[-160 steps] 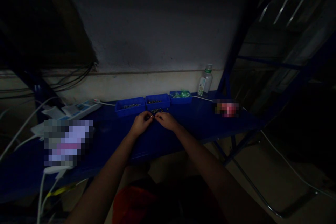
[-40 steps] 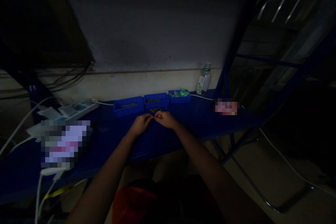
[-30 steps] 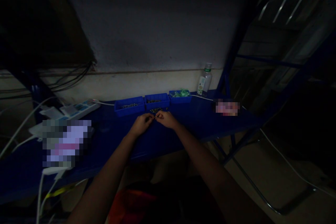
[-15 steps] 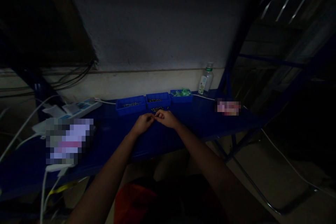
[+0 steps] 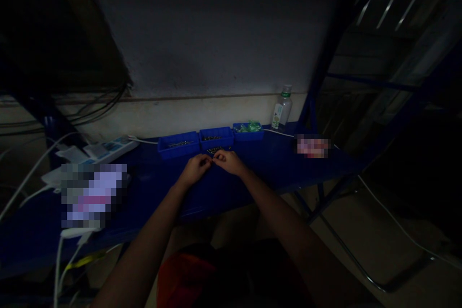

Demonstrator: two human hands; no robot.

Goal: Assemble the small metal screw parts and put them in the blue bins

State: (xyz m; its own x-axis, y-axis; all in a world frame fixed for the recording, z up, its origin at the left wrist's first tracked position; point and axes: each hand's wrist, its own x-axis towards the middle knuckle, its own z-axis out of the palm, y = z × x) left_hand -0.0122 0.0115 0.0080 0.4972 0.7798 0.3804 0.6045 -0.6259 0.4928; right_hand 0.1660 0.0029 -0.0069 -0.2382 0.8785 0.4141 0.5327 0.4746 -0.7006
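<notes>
Over the blue table (image 5: 159, 187), my left hand (image 5: 196, 169) and my right hand (image 5: 228, 161) meet fingertip to fingertip. Both are closed in a pinch, and whatever lies between the fingers is too small and dark to make out. Just beyond them is a small pile of brass-coloured metal pieces (image 5: 215, 150) on the tabletop. Behind the pile stand three blue bins in a row: the left bin (image 5: 178, 152) has thin silvery pins or rods, the middle bin (image 5: 216, 143) has small brassy pieces, and the right bin (image 5: 249, 136) has green clear plastic.
A clear bottle (image 5: 281, 110) stands at the back right, near a blurred pinkish item (image 5: 312, 147). To the left lie a white power strip (image 5: 111, 150) with plugs and cables, and a blurred pale object (image 5: 97, 195). A white cable runs behind the bins along the wall.
The view has shifted very slightly. My hands stay together in nearly the same place, with only a small movement at the fingertips.
</notes>
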